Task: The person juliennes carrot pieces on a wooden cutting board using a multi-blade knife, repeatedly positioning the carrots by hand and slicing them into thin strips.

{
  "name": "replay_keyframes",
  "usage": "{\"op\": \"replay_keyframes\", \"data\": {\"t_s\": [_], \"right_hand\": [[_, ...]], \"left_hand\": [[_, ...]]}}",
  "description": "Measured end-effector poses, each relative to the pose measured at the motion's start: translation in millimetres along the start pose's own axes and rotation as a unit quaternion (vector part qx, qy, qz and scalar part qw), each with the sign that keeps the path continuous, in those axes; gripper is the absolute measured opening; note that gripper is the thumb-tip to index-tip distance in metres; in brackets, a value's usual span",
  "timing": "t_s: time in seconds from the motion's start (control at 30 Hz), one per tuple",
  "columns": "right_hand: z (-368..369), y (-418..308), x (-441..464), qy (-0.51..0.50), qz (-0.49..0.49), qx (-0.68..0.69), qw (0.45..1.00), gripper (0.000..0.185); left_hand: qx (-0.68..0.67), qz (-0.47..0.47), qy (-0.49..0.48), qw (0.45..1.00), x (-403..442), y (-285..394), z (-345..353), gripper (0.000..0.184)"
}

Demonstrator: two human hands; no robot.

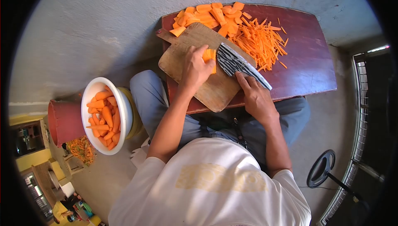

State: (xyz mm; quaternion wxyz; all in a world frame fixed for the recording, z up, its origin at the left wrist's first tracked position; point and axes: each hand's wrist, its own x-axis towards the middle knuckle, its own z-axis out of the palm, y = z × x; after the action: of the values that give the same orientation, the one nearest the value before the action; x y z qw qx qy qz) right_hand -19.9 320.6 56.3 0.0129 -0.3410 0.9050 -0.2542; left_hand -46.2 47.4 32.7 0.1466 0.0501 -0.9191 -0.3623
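My left hand (195,67) presses a small stack of carrot slices (210,59) against the wooden cutting board (186,43), thumb and fingers closed around its left side. In my right hand (256,98) is a broad knife (240,63) with a black-and-white striped blade. Its handle is hidden in my grip, and a finger lies along the blade. The blade slants over the board's right part, just right of the stack. Beyond the knife lies a heap of thin carrot strips (259,41). Flat carrot slices (205,16) are piled behind the board.
The dark red table (302,56) stands against a grey wall (116,22). On the left, a white basin (88,89) holds several peeled carrots (105,116). Near it are a red bucket (62,120) and a pile of peelings (81,149). A black wheel-shaped object (321,168) is at lower right.
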Motion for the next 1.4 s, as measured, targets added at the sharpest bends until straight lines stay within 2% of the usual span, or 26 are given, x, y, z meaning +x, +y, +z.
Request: {"op": "replay_keyframes", "data": {"t_s": [0.1, 0.17, 0.23, 0.27, 0.3, 0.4, 0.53, 0.6, 0.7, 0.73, 0.83, 0.97, 1.03, 1.1, 1.2, 1.27, 1.3, 1.4], "right_hand": [[-9, -12, -2, 0.001, 0.04, 0.054, 0.998, 0.073], [-18, -22, -3, -0.002, 0.097, 0.108, 0.989, 0.073], [-17, -20, -6, 0.043, 0.099, 0.199, 0.974, 0.062], [-12, -19, -7, 0.066, 0.092, 0.234, 0.966, 0.059], [-10, -20, -6, 0.089, 0.083, 0.268, 0.956, 0.056], [-12, -31, -6, 0.053, 0.141, 0.327, 0.933, 0.054], [-13, -42, -9, 0.024, 0.183, 0.336, 0.924, 0.055], [-9, -43, -10, 0.01, 0.184, 0.352, 0.918, 0.055], [-9, -50, -4, 0.005, 0.167, 0.375, 0.912, 0.055], [-12, -54, -1, 0.001, 0.17, 0.394, 0.903, 0.055], [-17, -63, 7, -0.004, 0.172, 0.414, 0.894, 0.053], [-2, -54, 1, 0.051, 0.192, 0.377, 0.905, 0.053], [-3, -48, -2, 0.057, 0.26, 0.388, 0.882, 0.055], [-3, -47, 0, 0.08, 0.26, 0.419, 0.866, 0.055], [-10, -50, 5, 0.015, 0.274, 0.445, 0.852, 0.054], [-7, -54, 12, -0.005, 0.216, 0.446, 0.868, 0.054], [-5, -55, 16, -0.016, 0.184, 0.447, 0.875, 0.054], [5, -48, 22, 0.036, 0.122, 0.392, 0.911, 0.055]], "left_hand": [[-0.026, 0.02, -0.009, 0.999, -14, 4, 5, 0.053], [-0.086, -0.018, -0.076, 0.993, -21, 3, -7, 0.059], [-0.168, -0.07, -0.144, 0.973, -28, 5, -18, 0.064], [-0.131, -0.047, -0.162, 0.977, -32, 9, -25, 0.069], [-0.118, -0.012, -0.152, 0.981, -40, 10, -23, 0.069], [-0.059, 0.112, -0.094, 0.988, -52, 11, -19, 0.066], [-0.078, 0.099, -0.072, 0.989, -54, 7, -3, 0.051], [-0.11, 0.066, -0.075, 0.989, -55, 7, 0, 0.04], [-0.121, 0.063, -0.063, 0.989, -53, 2, -5, 0.029], [-0.103, 0.061, -0.044, 0.992, -54, 2, -10, 0.02], [-0.149, 0.01, 0.001, 0.989, -52, -6, -26, 0.016], [-0.139, -0.049, -0.037, 0.988, -44, -13, -39, 0.029], [-0.12, 0.006, -0.058, 0.991, -45, -9, -33, 0.047], [-0.053, 0.085, -0.032, 0.995, -47, 0, -24, 0.05], [-0.061, 0.085, -0.028, 0.994, -44, -5, -12, 0.042], [-0.056, 0.077, -0.011, 0.995, -45, -9, -12, 0.036], [-0.006, 0.076, 0.013, 0.997, -44, -14, -16, 0.036], [0.122, 0.089, 0.094, 0.984, -41, -29, -37, 0.034]]}}
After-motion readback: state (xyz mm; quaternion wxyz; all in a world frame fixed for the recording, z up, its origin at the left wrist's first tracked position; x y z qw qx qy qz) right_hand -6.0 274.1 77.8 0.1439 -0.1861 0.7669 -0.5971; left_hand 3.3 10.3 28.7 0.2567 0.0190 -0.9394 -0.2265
